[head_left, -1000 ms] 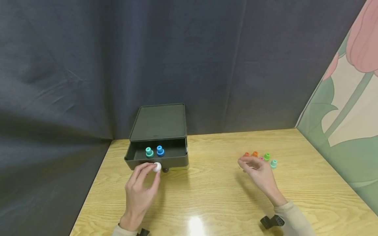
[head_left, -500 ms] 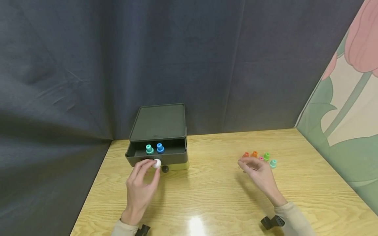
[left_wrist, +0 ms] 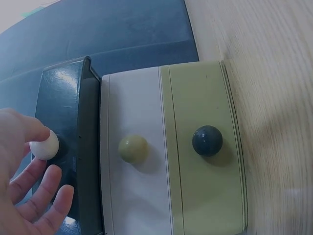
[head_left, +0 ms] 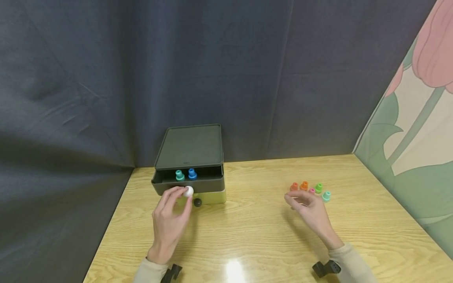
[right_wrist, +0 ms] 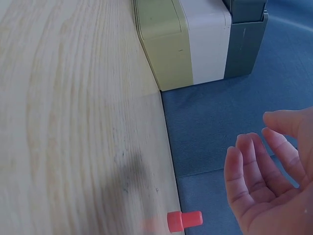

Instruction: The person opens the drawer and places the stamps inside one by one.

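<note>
My left hand (head_left: 170, 222) pinches the round white knob (head_left: 189, 191) of the dark grey top drawer (head_left: 209, 185), which stands partly pulled out. Inside it stand a teal peg-like piece (head_left: 179, 175) and a blue one (head_left: 192, 174), side by side. In the left wrist view, the thumb and a finger meet at the knob (left_wrist: 45, 147) while the other fingers spread loosely. Above the table at the right hovers my right hand (head_left: 311, 210), fingers loosely bent, with nothing in it. Just beyond it lie several small pieces, among them red (head_left: 294, 186), orange (head_left: 304, 185), green (head_left: 319, 188) and light teal (head_left: 326, 196).
Below the open drawer, the cabinet has a white drawer with a yellowish knob (left_wrist: 133, 149) and a green drawer with a dark knob (left_wrist: 207, 141). A dark curtain (head_left: 247, 78) hangs behind the wooden table (head_left: 255, 220). A flower-patterned wall (head_left: 417, 137) borders the right.
My left hand has moved away from me with the knob, and the top drawer has slid partway into the cabinet with its two pieces. My right hand has stayed nearly still.
</note>
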{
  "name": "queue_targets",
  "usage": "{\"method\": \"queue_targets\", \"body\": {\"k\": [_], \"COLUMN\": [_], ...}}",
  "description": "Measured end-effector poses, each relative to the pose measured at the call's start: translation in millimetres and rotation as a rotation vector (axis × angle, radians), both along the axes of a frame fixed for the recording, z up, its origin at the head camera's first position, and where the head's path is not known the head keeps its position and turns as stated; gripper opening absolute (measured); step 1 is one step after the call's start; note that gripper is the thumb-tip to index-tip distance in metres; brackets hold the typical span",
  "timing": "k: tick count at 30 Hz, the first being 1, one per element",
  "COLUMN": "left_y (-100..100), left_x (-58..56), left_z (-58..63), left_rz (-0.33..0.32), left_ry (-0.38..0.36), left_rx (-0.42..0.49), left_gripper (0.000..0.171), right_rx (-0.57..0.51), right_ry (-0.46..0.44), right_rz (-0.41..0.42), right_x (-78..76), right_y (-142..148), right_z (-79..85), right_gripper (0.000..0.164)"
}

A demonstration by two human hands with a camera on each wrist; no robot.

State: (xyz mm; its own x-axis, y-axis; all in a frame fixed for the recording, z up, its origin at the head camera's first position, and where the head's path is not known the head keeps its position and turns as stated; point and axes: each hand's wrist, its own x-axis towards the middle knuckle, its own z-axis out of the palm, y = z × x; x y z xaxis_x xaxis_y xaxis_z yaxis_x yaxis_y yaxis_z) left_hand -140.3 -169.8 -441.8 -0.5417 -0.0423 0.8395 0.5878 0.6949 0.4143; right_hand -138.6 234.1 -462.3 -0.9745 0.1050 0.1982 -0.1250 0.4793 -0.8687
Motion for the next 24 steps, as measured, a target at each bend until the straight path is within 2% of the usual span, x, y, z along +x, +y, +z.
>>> {"method": "queue_targets", "body": {"k": [7, 15, 24], "left_y": [0, 3, 5], "left_x": [-5.1, -12.1, -18.8], "left_z": [0.6, 0.4, 3.2], "left_rz": [0.031, 0.066, 0.058], "left_ry": [-0.033, -0.027, -0.013], "left_rx": [-0.013, -0.010, 0.018], "left_gripper": [0.026, 0.028, 0.031], "right_rx": [0.010, 0.027, 0.011], "right_ry": [-0.034, -0.045, -0.031], "right_rz": [0.006, -0.008, -0.021], "right_x": [1.3, 2.6, 2.9], "right_y": [0, 0, 1], "right_z": [-0.5, -1.3, -4.4], "right_gripper": [0.028, 0.027, 0.025]}}
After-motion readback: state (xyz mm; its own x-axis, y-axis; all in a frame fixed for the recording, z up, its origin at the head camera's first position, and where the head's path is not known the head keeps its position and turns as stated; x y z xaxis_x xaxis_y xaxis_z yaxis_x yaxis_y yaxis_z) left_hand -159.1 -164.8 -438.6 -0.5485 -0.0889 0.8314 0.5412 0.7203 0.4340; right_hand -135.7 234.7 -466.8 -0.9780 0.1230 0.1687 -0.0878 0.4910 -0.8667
